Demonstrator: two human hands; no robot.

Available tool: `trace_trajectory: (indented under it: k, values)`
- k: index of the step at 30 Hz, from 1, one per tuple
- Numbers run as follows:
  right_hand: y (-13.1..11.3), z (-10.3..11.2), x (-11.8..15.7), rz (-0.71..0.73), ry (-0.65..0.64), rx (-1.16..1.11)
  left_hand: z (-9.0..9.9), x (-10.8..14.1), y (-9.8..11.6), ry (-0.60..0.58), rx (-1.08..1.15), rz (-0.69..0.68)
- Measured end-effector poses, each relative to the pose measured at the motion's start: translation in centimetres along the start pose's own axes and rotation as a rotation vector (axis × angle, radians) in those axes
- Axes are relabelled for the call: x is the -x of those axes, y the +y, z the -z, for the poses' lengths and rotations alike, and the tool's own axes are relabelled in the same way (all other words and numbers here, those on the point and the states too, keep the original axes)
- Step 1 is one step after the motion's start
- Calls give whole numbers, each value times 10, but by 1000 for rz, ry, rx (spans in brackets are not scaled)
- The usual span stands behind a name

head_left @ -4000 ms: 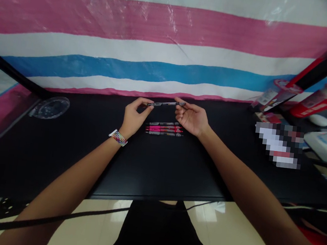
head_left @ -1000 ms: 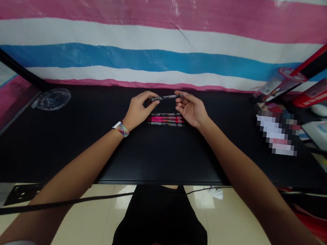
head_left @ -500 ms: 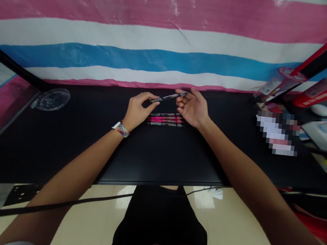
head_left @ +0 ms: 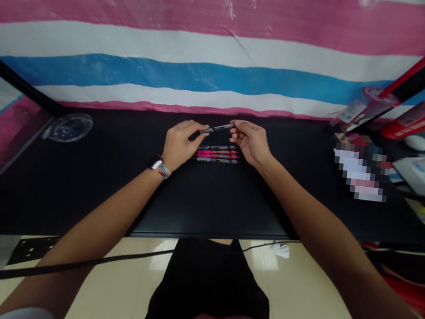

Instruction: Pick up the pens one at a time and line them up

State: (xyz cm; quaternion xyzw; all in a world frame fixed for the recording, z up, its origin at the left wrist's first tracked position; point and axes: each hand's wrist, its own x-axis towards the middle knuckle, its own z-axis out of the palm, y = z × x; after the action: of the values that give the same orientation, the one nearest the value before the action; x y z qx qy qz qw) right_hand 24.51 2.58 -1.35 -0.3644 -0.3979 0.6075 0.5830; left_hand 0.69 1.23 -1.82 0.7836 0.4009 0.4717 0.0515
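Note:
A dark pen with a clear barrel (head_left: 220,128) is held between both hands above the black table. My left hand (head_left: 182,143) pinches its left end between thumb and fingers. The fingertips of my right hand (head_left: 252,142) are closed on its right end. Just below, several pens (head_left: 217,154), some pink-red and some dark, lie side by side on the table, with their left ends close to my left hand. A colourful band with a white piece is around the left wrist.
A clear round plastic lid (head_left: 71,128) lies at the far left of the table (head_left: 199,204). At the right are cups (head_left: 372,108), a white mouse (head_left: 417,143) and papers. Black frame posts and a striped sheet stand behind. A cable crosses the front.
The fingers of my right hand have closed on the right end of the pen, which is now less tilted. My left hand still pinches the other end.

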Motion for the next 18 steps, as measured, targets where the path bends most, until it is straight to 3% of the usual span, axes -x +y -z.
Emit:
trace_trajectory:
  k: [4,9,14,18]
  values:
    - [0,10,-5,39,-36,127,0,-3,-4,-77,-49,-10]
    - [-4,27,-13,239,-145,468,1,-5,-12,-183,-70,5]
    - [-6,38,-16,294,-250,820,5,-6,-11,-282,-78,67]
    - [-5,44,-17,428,-305,1036,7,-7,-9,-367,-132,85]
